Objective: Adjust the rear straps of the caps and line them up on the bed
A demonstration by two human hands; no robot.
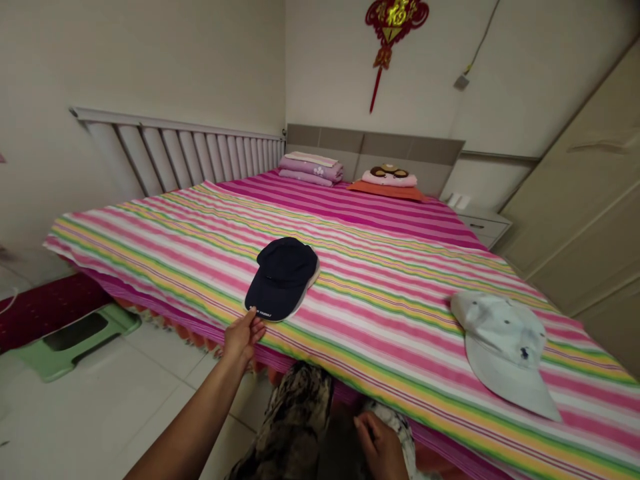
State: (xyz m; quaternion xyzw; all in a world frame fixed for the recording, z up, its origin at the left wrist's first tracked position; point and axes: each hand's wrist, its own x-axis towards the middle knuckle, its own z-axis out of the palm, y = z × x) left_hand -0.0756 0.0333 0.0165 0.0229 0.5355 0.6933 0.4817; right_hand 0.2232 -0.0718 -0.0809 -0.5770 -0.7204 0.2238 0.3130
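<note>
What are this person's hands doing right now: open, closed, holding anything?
Left hand: touching the brim of the navy baseball cap; can't tell if gripping.
Right hand: low by the patterned trousers, fingers curled; can't tell if holding anything.

You are wearing trousers [293, 427] in a mottled black and tan camouflage print. Your left hand [243, 335], right hand [381, 445] and left forearm [187, 427] are showing bare.

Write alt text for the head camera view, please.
A left hand touches the brim of a navy baseball cap lying on a pink-striped bedspread, with a white cap off to the right. The right hand is low, beside patterned trousers.
</note>
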